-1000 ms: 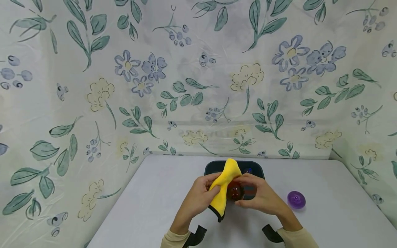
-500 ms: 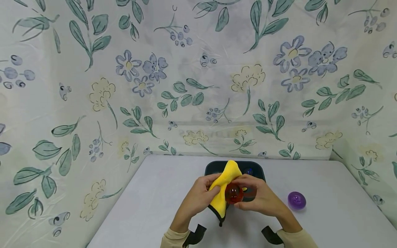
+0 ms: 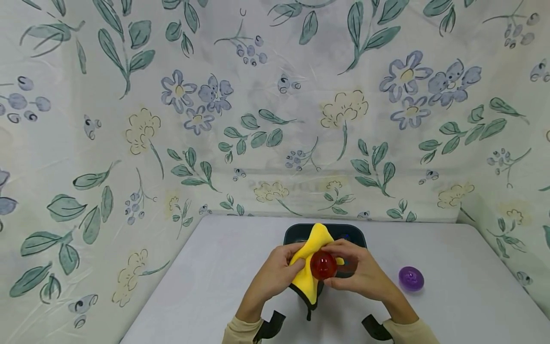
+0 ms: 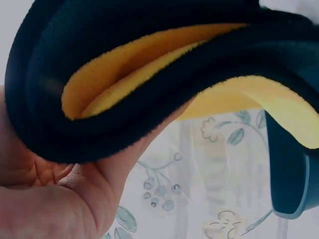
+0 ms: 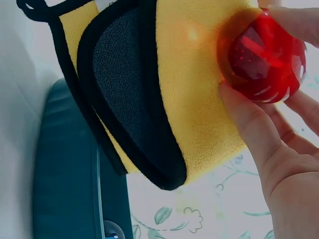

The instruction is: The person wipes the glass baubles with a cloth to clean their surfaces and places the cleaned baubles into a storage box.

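My left hand [image 3: 279, 270] grips a folded yellow cloth [image 3: 319, 236] with black edging, a dark backing and a hanging loop. In the left wrist view, the cloth's dark folded edge [image 4: 164, 94] covers most of the fingers. A glossy, see-through red ball [image 3: 323, 265] is pinched between the thumb and fingers of my right hand [image 3: 363, 270]. Seen from the right wrist, the red ball [image 5: 269, 59] lies against the yellow face of the cloth [image 5: 199, 89]. Both hands are close together, in front of a dark teal bin [image 3: 294, 231].
On the white table [image 3: 202, 282], a purple ball [image 3: 411, 278] sits to the right of my right hand. Part of a blue ball [image 3: 346, 237] shows inside the bin. Flowered curtain sheets [image 3: 275, 143] hang behind the table and at both sides.
The red ball has come out from behind the cloth's edge and shifted slightly left, so more of it shows. The cloth's lower corner has swung down and right. Both hands keep nearly the same places.
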`<state>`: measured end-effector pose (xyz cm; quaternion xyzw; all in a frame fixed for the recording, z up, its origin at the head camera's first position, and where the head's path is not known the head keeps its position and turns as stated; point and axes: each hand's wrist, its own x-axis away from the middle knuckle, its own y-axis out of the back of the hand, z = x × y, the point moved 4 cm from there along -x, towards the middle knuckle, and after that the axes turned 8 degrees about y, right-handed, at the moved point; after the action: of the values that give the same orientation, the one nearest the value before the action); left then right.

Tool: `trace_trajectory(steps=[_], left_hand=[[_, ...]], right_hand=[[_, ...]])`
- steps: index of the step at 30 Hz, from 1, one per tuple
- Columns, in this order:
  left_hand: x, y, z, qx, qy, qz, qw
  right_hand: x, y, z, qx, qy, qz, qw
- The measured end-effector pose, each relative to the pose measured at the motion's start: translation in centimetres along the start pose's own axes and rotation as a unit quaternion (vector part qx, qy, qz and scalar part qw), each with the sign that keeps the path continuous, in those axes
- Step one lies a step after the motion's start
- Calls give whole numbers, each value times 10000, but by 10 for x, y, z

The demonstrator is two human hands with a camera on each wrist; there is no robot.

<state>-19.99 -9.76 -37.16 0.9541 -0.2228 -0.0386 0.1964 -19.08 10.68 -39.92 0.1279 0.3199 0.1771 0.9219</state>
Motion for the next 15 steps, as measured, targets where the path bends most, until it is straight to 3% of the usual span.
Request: trace_trajectory(steps=[15], left_hand=[[-2,-4,2,14,116,7,9999]], right_hand=[[-2,7,-7,-2,26,-535,9986]])
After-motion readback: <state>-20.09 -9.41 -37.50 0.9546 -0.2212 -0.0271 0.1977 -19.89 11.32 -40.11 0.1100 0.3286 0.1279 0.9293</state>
